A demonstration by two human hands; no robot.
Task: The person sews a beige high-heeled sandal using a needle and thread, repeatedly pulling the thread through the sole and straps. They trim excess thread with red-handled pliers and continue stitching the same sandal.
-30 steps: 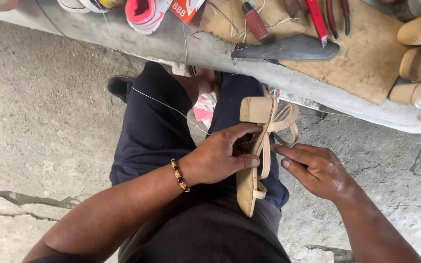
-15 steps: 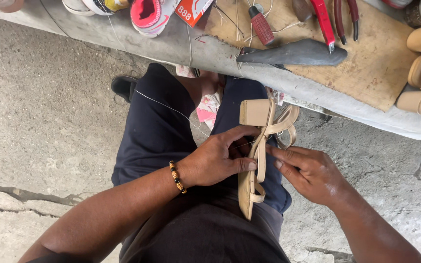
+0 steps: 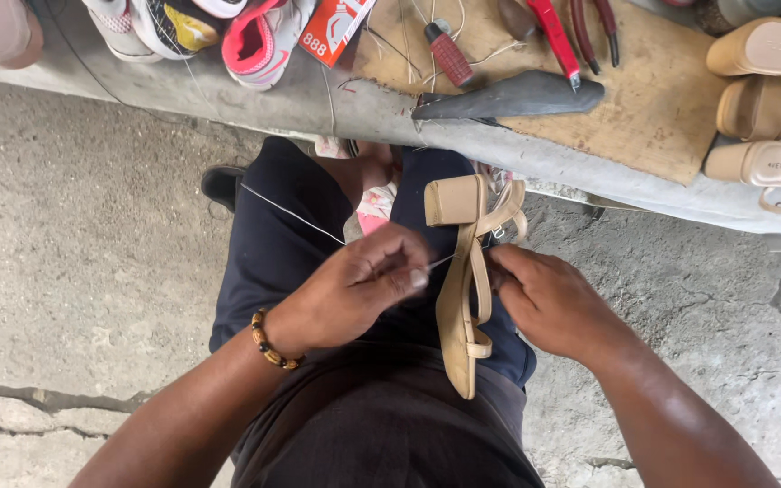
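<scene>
A beige block-heel sandal (image 3: 461, 307) stands on edge over my lap, heel away from me, straps to the right. My left hand (image 3: 359, 287) is just left of it, fingers pinched on a thin white thread (image 3: 291, 214) that runs up and left across my dark trousers. On the right side of the sandal, my right hand (image 3: 549, 303) presses against its straps and sole. A beaded bracelet (image 3: 268, 343) circles my left wrist.
A concrete ledge (image 3: 535, 154) crosses the top, with a brown board (image 3: 662, 108) holding a red-handled awl (image 3: 449, 54), red pliers (image 3: 558, 36) and a dark metal last (image 3: 512, 98). More beige sandals (image 3: 766, 108) lie at right, sneakers (image 3: 255, 36) at left. Cracked concrete ground lies below.
My left hand has let go of the sandal's edge and pulled leftward, drawing the thread taut. The right hand stays against the straps. The view has shifted slightly downward.
</scene>
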